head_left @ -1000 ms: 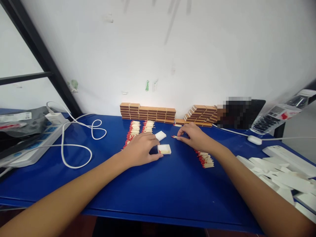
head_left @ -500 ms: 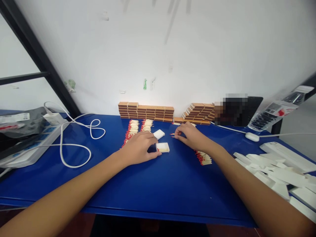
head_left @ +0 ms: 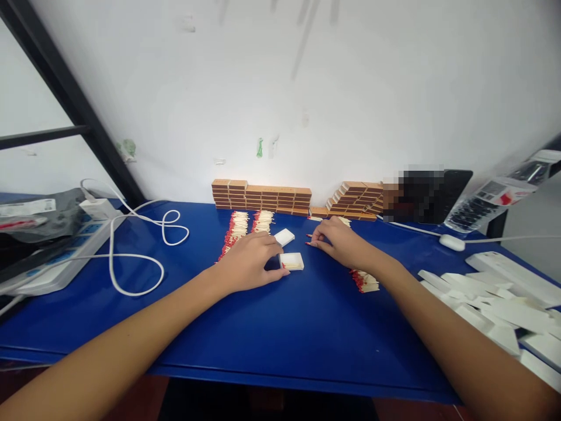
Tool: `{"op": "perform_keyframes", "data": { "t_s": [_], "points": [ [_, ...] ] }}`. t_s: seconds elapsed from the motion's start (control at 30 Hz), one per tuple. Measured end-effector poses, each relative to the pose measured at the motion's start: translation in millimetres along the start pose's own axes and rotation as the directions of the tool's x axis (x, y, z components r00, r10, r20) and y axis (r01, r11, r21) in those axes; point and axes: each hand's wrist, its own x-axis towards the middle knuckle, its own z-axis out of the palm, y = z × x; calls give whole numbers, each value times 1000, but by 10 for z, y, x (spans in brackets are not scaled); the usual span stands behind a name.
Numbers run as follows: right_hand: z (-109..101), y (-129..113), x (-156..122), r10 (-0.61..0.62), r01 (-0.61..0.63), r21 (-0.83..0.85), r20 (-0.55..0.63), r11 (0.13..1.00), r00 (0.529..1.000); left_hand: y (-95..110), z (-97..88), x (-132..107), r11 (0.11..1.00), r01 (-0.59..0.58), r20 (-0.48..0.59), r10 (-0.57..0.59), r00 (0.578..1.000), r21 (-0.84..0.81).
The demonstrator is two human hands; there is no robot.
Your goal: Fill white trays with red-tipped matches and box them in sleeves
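Subject: two bare hands working at mid-depth on a blue table (head_left: 280, 345), whose far edge meets a white wall. A white matchbox tray (head_left: 296, 259) lies open side up at the middle of the table, a few matches visible inside. The left hand (head_left: 249, 263) reaches its left end, thumb at the near corner and index finger at the far one; from this angle it cannot be told whether that grip bears firmly or merely rests there. A second white tray (head_left: 284, 237) lies just beyond, askew.

The right hand (head_left: 337, 240) is clamped, thumb against fingers, on loose matches (head_left: 309, 243) whose red heads point left. Below its wrist, towards the near edge, lies a match heap (head_left: 364, 281); two match rows (head_left: 236, 228) run from beyond the left hand towards the far edge.

Risks noted. A slackened pinch would scatter the matches, their heads already spreading apart. Pressure from the left thumb on one corner could tip or skid the tray. The left palm, close over the rows, could disarrange them. Along the far edge, the right-hand matchbox stack (head_left: 357, 199) leans and is stepped; a knock from the knuckles could bring it down.
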Motion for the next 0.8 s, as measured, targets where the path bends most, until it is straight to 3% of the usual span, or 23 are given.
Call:
{"op": "perform_keyframes", "data": {
  "t_s": [0.1, 0.23, 0.43, 0.63, 0.8],
  "points": [
    [-77, -115, -25, 0, 0, 62, 4, 998, 1000, -5, 1, -1, 1000, 16, -23, -15, 1000, 10],
    [-177, -439, -82, -35, 26, 238, 33, 971, 999, 15, -13, 1, 1000, 23, -23, -23, 999, 15],
    [-42, -776, -150, -89, 76, 269, 35, 960, 995, 45, -10, 3, 1000, 8, -29, -8, 1000, 2],
    [30, -787, -145, -119, 117, 218, -7, 969, 993, 35, -4, 4, 1000, 15, -22, -15, 1000, -3],
    [-77, -459, -65, -54, 69, 106, -135, 992, 989, 30, -11, 7, 1000, 10, -2, -10, 1000, 17]
  ]
}}
